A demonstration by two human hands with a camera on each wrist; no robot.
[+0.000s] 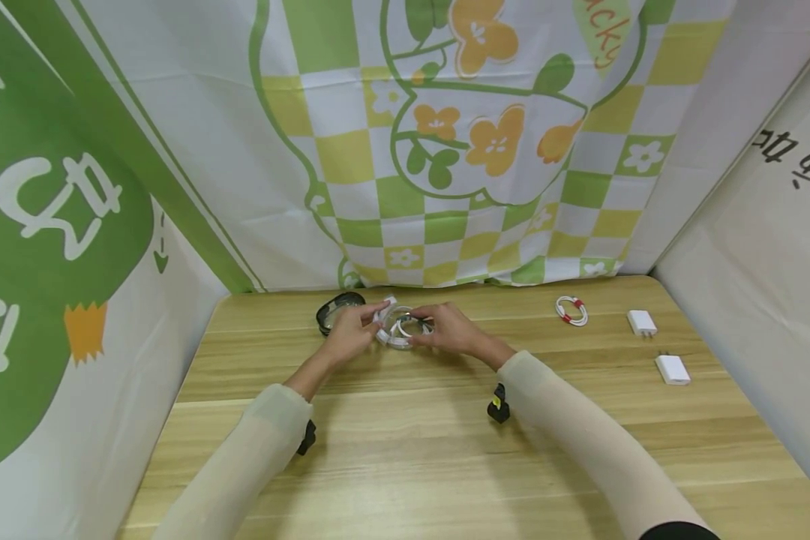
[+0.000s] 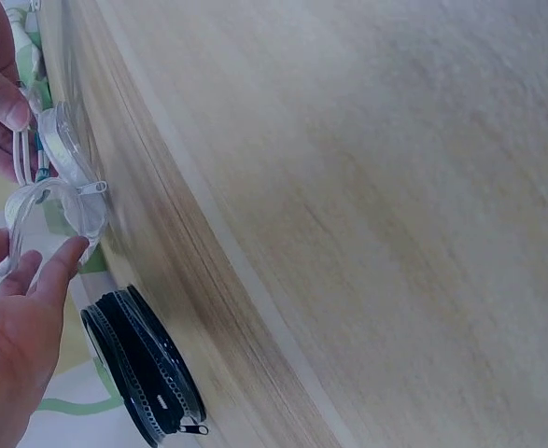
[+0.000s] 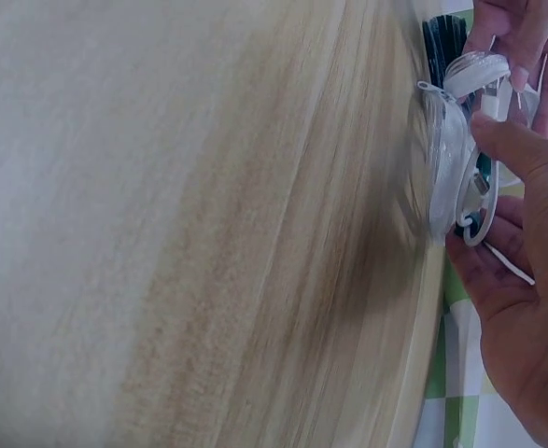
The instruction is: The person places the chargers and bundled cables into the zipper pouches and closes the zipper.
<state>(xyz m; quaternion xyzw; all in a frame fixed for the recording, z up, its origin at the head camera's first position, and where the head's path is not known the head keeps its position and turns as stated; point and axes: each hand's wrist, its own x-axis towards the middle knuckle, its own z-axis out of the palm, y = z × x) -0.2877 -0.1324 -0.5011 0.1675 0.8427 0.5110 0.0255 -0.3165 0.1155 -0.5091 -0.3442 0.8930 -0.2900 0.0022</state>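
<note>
My left hand holds the edge of a round clear zip pouch with white trim, which stands with its lid folded back. Between the thumb and fingers of my right hand is a coiled white charging cable with a green tie. The coil overlaps the pouch's opening in the right wrist view, and a metal plug end shows on it. Left of the pouch, close to my left hand, sits a round black zip case with a clear face.
A second white cable coil with red ties lies at the back right of the wooden table. Two white charger plugs, one farther back and one nearer, lie near the right edge. Printed cloth hangs behind the table.
</note>
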